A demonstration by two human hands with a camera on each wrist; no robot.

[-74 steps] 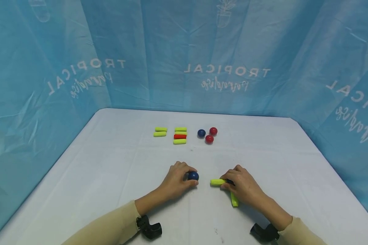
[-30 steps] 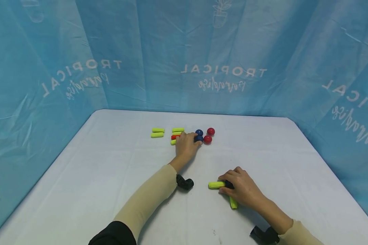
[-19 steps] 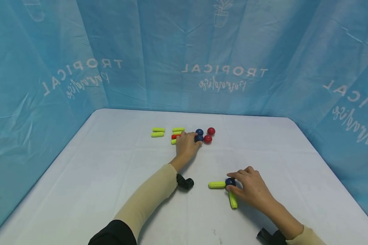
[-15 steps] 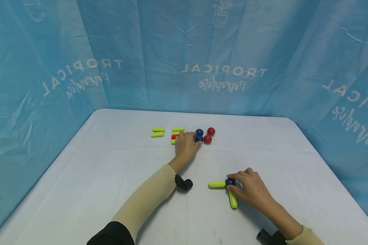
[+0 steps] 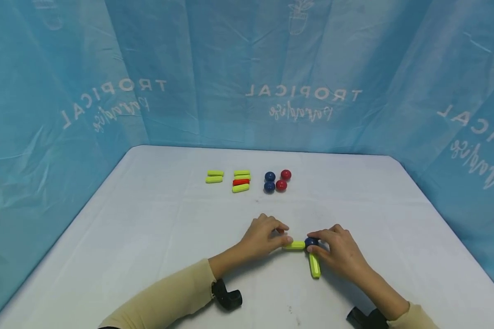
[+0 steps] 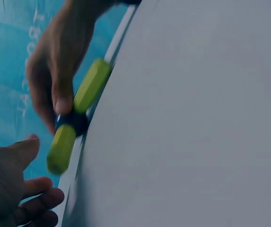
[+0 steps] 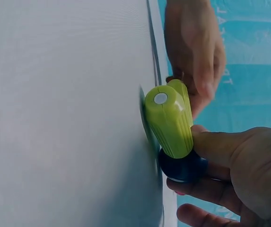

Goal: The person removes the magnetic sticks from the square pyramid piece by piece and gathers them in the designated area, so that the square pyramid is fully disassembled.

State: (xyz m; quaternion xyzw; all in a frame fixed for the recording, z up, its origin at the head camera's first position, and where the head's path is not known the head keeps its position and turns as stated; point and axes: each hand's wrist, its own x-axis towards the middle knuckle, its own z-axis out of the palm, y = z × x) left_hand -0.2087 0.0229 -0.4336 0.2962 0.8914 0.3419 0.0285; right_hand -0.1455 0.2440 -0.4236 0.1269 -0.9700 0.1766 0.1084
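Note:
My right hand (image 5: 340, 251) pinches a dark blue ball (image 5: 311, 242) between thumb and fingers. Two yellow-green ribbed rods join that ball at an angle: one rod (image 5: 295, 245) points left, the other rod (image 5: 314, 266) toward me. In the right wrist view, a silver disc shows in the near end of the rod (image 7: 170, 123) over the ball (image 7: 185, 168). My left hand (image 5: 265, 236) is at the free end of the left-pointing rod, overlapping it in the head view. In the left wrist view its thumb and fingers (image 6: 39, 201) are spread, with nothing between them.
Toward the back of the white table (image 5: 169, 205) lie two yellow-green rods (image 5: 214, 179), a stack with a red rod (image 5: 241, 182) among several yellow-green ones, two blue balls (image 5: 269, 187) and two red balls (image 5: 281, 185). A blue printed curtain (image 5: 230, 68) surrounds the far sides.
My left hand has left a second blue ball beside the others at the back and come toward me, to the left-pointing rod. My right hand stays at its ball.

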